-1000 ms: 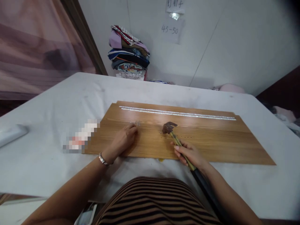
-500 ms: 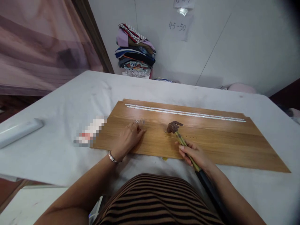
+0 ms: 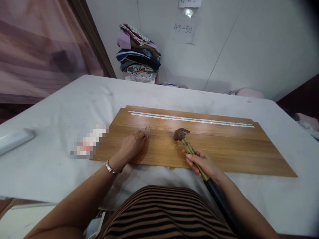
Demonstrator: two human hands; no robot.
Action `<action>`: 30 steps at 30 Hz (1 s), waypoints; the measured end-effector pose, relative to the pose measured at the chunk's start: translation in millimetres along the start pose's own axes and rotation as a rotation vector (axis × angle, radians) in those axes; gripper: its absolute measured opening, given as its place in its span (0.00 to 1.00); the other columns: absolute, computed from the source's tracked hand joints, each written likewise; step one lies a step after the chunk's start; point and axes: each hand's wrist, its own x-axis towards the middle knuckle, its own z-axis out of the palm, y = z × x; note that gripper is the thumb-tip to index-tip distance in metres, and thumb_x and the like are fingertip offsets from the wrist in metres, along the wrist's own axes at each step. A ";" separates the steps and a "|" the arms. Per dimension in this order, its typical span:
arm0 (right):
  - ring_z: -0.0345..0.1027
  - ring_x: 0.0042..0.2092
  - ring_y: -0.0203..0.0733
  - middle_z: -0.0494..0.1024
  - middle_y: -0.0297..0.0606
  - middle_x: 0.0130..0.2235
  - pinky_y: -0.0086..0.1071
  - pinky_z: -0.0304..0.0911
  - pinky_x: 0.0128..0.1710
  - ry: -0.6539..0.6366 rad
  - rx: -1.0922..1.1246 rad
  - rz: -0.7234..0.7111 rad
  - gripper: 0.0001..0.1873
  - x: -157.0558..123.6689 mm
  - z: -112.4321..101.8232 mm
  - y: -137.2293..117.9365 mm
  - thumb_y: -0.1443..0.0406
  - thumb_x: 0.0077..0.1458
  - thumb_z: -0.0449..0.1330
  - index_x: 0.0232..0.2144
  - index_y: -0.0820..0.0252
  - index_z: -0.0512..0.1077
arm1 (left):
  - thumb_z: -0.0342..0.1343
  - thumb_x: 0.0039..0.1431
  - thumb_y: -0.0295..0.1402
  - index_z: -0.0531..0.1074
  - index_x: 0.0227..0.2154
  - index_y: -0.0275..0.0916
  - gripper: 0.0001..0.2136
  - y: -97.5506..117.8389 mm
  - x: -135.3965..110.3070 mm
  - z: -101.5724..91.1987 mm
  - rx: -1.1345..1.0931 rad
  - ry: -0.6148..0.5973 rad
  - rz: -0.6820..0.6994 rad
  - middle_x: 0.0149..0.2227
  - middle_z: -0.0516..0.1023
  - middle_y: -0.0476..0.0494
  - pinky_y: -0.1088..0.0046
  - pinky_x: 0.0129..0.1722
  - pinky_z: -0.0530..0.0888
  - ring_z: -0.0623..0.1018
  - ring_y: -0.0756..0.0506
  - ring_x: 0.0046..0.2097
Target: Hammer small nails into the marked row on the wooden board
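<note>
My right hand [image 3: 199,162] is wrapped round the yellow-and-black handle of a claw hammer [image 3: 191,150]. Its rusty head hovers over or rests on a wooden board [image 3: 236,149]; which one I cannot tell. A row of small dark marks [image 3: 198,144] runs along the board beside the hammer. On the board's left part, my left hand [image 3: 132,145] has its fingers pinched together with a thin nail [image 3: 147,136] at their tips. Several loose silvery nails [image 3: 147,128] lie just beyond those fingers.
Two white measuring strips [image 3: 191,119] lie along the board's far edge. The board rests on a white-covered table [image 3: 62,109]. A blurred-out item [image 3: 89,142] lies left of the board, and a white roll [image 3: 16,139] farther left. Folded cloths [image 3: 139,56] are stacked by the wall.
A nail now shows at my left fingertips, which have closed beside the loose nails. My right hand still holds the hammer in much the same place. The whole view has shifted slightly.
</note>
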 end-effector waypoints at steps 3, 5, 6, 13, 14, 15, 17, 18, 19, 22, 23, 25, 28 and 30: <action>0.50 0.13 0.25 0.66 0.24 0.19 0.24 0.43 0.12 -0.012 -0.004 0.001 0.24 0.4 0.2 -0.9 0.52 0.45 0.63 0.38 0.63 0.67 | 0.43 0.66 0.36 0.74 0.41 0.41 0.14 1.6 0.0 -2.0 -0.013 0.011 0.023 0.46 0.76 0.41 0.67 0.40 0.72 0.78 0.41 0.45; 0.50 0.13 0.26 0.65 0.24 0.19 0.24 0.43 0.12 -0.007 -0.003 0.000 0.23 0.6 0.5 -1.7 0.52 0.46 0.63 0.39 0.63 0.67 | 0.42 0.67 0.35 0.74 0.41 0.40 0.14 3.2 1.8 -2.6 -0.006 0.007 0.050 0.46 0.76 0.41 0.68 0.40 0.72 0.78 0.42 0.45; 0.50 0.13 0.26 0.65 0.24 0.19 0.24 0.43 0.12 -0.003 -0.003 -0.001 0.23 0.6 0.7 -2.0 0.52 0.46 0.63 0.39 0.63 0.67 | 0.42 0.67 0.35 0.74 0.41 0.40 0.14 4.0 3.2 -2.8 0.012 0.002 0.065 0.45 0.76 0.40 0.67 0.39 0.72 0.78 0.41 0.44; 0.51 0.13 0.26 0.66 0.24 0.19 0.24 0.43 0.12 0.001 0.008 -0.008 0.23 0.7 0.9 -1.5 0.53 0.45 0.64 0.39 0.63 0.67 | 0.40 0.64 0.22 0.72 0.42 0.32 0.15 6.9 13.6 -7.0 0.230 -0.081 0.226 0.40 0.76 0.33 0.66 0.34 0.73 0.79 0.39 0.39; 0.51 0.13 0.26 0.67 0.24 0.19 0.23 0.43 0.12 0.003 0.010 -0.009 0.23 0.7 0.9 -1.3 0.53 0.45 0.64 0.39 0.63 0.67 | 0.40 0.63 0.22 0.72 0.43 0.31 0.15 6.8 13.9 -7.4 0.243 -0.083 0.247 0.40 0.76 0.32 0.66 0.34 0.73 0.79 0.39 0.40; 0.51 0.13 0.26 0.67 0.24 0.19 0.23 0.43 0.12 0.006 0.013 -0.010 0.23 0.7 0.9 -1.1 0.53 0.45 0.64 0.38 0.62 0.67 | 0.41 0.63 0.21 0.71 0.44 0.31 0.15 6.4 13.8 -7.6 0.251 -0.083 0.262 0.41 0.76 0.31 0.65 0.34 0.74 0.79 0.39 0.40; 0.51 0.13 0.26 0.67 0.24 0.19 0.23 0.44 0.11 0.009 0.020 -0.014 0.23 1.1 0.7 -0.6 0.53 0.46 0.64 0.38 0.62 0.67 | 0.41 0.63 0.21 0.71 0.44 0.32 0.15 5.2 13.2 -7.4 0.252 -0.085 0.282 0.42 0.76 0.30 0.66 0.34 0.74 0.79 0.39 0.40; 0.51 0.13 0.25 0.67 0.24 0.19 0.22 0.44 0.11 0.007 0.023 -0.020 0.22 1.5 0.7 -0.2 0.53 0.46 0.64 0.38 0.62 0.67 | 0.41 0.63 0.21 0.72 0.44 0.32 0.15 4.3 12.9 -6.9 0.246 -0.089 0.286 0.43 0.76 0.30 0.65 0.35 0.74 0.79 0.39 0.40; 0.51 0.13 0.25 0.67 0.24 0.19 0.22 0.45 0.11 0.004 0.025 -0.026 0.21 2.1 0.6 0.2 0.53 0.46 0.63 0.37 0.61 0.67 | 0.41 0.63 0.21 0.72 0.43 0.32 0.15 3.3 13.0 -6.3 0.234 -0.094 0.287 0.43 0.76 0.30 0.65 0.35 0.74 0.79 0.39 0.40; 0.51 0.13 0.25 0.67 0.24 0.20 0.22 0.45 0.11 0.007 0.019 -0.021 0.18 4.0 0.3 1.8 0.54 0.46 0.64 0.33 0.60 0.66 | 0.40 0.63 0.21 0.73 0.42 0.31 0.16 0.3 15.9 -3.9 0.190 -0.094 0.287 0.41 0.77 0.28 0.62 0.37 0.74 0.79 0.38 0.39; 0.52 0.13 0.25 0.67 0.24 0.20 0.22 0.45 0.11 0.011 0.018 -0.014 0.18 4.6 0.1 2.3 0.54 0.46 0.64 0.33 0.60 0.66 | 0.39 0.63 0.21 0.74 0.41 0.31 0.16 -0.4 17.8 -3.3 0.178 -0.093 0.290 0.40 0.77 0.28 0.61 0.38 0.74 0.79 0.37 0.39; 0.52 0.13 0.25 0.67 0.24 0.20 0.22 0.45 0.10 0.018 0.017 0.000 0.19 5.3 -0.4 3.0 0.53 0.46 0.64 0.33 0.60 0.66 | 0.39 0.63 0.21 0.74 0.40 0.29 0.16 -0.8 21.8 -3.0 0.169 -0.098 0.303 0.38 0.78 0.27 0.60 0.39 0.74 0.79 0.37 0.39; 0.52 0.13 0.25 0.68 0.24 0.20 0.22 0.45 0.10 0.012 0.022 -0.007 0.19 5.0 -1.1 2.6 0.53 0.46 0.64 0.34 0.60 0.66 | 0.39 0.63 0.21 0.74 0.39 0.29 0.16 0.1 26.3 -4.4 0.172 -0.120 0.309 0.38 0.78 0.27 0.61 0.38 0.74 0.79 0.37 0.39; 0.52 0.13 0.25 0.68 0.24 0.20 0.22 0.45 0.10 0.014 0.027 -0.015 0.20 4.5 -1.0 1.5 0.53 0.46 0.64 0.34 0.61 0.66 | 0.40 0.62 0.21 0.74 0.38 0.29 0.15 0.3 27.7 -5.4 0.163 -0.125 0.295 0.37 0.78 0.28 0.62 0.38 0.73 0.79 0.38 0.39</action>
